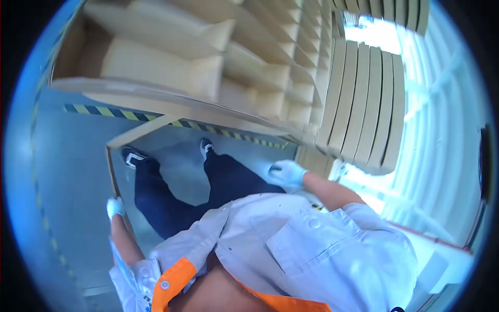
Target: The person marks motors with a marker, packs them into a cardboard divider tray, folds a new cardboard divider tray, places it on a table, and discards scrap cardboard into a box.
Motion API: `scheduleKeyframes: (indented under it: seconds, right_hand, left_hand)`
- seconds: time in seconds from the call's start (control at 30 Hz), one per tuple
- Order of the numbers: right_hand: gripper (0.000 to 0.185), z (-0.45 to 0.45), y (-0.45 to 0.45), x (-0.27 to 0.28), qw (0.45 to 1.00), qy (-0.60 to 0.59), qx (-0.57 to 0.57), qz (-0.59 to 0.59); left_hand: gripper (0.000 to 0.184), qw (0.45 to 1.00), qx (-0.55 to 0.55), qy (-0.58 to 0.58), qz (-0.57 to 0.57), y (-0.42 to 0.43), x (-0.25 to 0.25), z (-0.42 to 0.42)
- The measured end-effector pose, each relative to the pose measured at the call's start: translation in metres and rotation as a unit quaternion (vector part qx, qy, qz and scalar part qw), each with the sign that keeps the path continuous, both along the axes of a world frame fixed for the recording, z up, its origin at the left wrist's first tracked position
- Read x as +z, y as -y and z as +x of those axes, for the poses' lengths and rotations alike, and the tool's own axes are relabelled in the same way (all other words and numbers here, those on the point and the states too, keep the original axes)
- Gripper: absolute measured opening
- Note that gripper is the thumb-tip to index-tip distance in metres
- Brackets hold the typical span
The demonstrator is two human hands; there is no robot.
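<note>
My left hand [115, 208], in a white glove, is closed at the edge of a thin cardboard flap [113, 174] that hangs from the front of a large open carton. My right hand [289, 173], also gloved, is low beside my right thigh with its fingers curled. A small dark patch shows at those fingers; I cannot make out what it is. The big cardboard carton [161, 96] ahead is divided into several compartments by cardboard partitions [218, 78]. Its nearer compartments are blurred.
Several cardboard boxes or panels [358, 104] stand in a row to the right, with more [395, 10] above. Yellow-and-black tape [117, 113] marks the grey floor [78, 177]. My shoes [134, 157] are just short of the carton. A pale ribbed wall [436, 114] rises at the right.
</note>
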State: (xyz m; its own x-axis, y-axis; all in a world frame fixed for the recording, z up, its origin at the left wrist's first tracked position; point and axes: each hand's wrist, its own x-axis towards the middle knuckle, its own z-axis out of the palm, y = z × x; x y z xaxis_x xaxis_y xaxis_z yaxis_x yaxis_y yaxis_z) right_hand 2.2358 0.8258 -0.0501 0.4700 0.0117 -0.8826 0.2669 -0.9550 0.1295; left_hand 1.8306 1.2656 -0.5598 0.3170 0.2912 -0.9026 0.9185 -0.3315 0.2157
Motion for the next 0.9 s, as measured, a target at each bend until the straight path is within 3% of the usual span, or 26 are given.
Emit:
scheduleKeyframes:
  seconds: [0.1, 0.13, 0.2, 0.27, 0.3, 0.33, 0.37, 0.4, 0.47, 0.5, 0.63, 0.7, 0.73, 0.9]
  right_hand:
    - [0.027, 0.021, 0.029, 0.046, 0.971, 0.208, -0.037, 0.114]
    - [0.025, 0.029, 0.040, 0.054, 0.946, 0.282, -0.045, 0.151]
    - [0.032, 0.054, 0.034, 0.066, 0.887, 0.401, -0.164, 0.160]
    - [0.041, 0.085, 0.061, 0.048, 0.845, 0.487, -0.146, 0.164]
    - [0.049, 0.101, 0.076, 0.035, 0.839, 0.501, -0.155, 0.144]
    - [0.058, 0.118, 0.086, 0.021, 0.835, 0.511, -0.164, 0.123]
    - [0.068, 0.134, 0.099, 0.008, 0.849, 0.485, -0.184, 0.102]
    - [0.068, 0.146, 0.114, -0.009, 0.845, 0.485, -0.194, 0.117]
    - [0.062, 0.178, 0.137, -0.042, 0.901, 0.361, -0.208, 0.123]
    - [0.055, 0.179, 0.141, -0.049, 0.916, 0.368, -0.119, 0.108]
    - [0.049, 0.146, 0.124, -0.026, 0.917, 0.353, -0.118, 0.140]
    - [0.044, 0.132, 0.122, -0.009, 0.904, 0.363, -0.127, 0.184]
    - [0.044, 0.130, 0.127, -0.011, 0.902, 0.369, -0.114, 0.195]
    - [0.052, 0.153, 0.139, 0.005, 0.933, 0.242, -0.109, 0.245]
  left_hand:
    - [0.045, 0.999, -0.027, -0.017, 0.018, -0.014, 0.089, -0.043]
    - [0.043, 0.999, -0.042, -0.012, 0.023, -0.015, 0.094, -0.058]
    - [0.040, 0.996, -0.084, -0.028, 0.026, -0.030, 0.142, -0.055]
    - [0.039, 0.995, -0.084, -0.035, 0.038, -0.040, 0.176, -0.041]
    - [0.040, 0.997, -0.040, -0.047, 0.040, -0.042, 0.186, -0.036]
    - [0.040, 0.990, -0.123, -0.047, 0.042, -0.055, 0.160, -0.042]
    - [0.041, 0.997, -0.011, -0.059, 0.047, -0.049, 0.187, -0.027]
    - [0.042, 0.993, -0.088, -0.037, 0.064, -0.046, 0.219, 0.000]
    - [0.043, 0.994, -0.056, -0.016, 0.088, -0.047, 0.216, 0.002]
    - [0.043, 0.984, -0.133, -0.021, 0.114, -0.038, 0.244, 0.025]
    - [0.047, 0.974, -0.171, -0.060, 0.133, 0.000, 0.305, 0.046]
    - [0.046, 0.990, -0.056, -0.050, 0.117, 0.032, 0.353, 0.057]
    - [0.044, 0.983, -0.076, -0.080, 0.148, 0.044, 0.308, 0.035]
    - [0.043, 0.971, -0.108, -0.132, 0.169, 0.100, 0.359, 0.074]
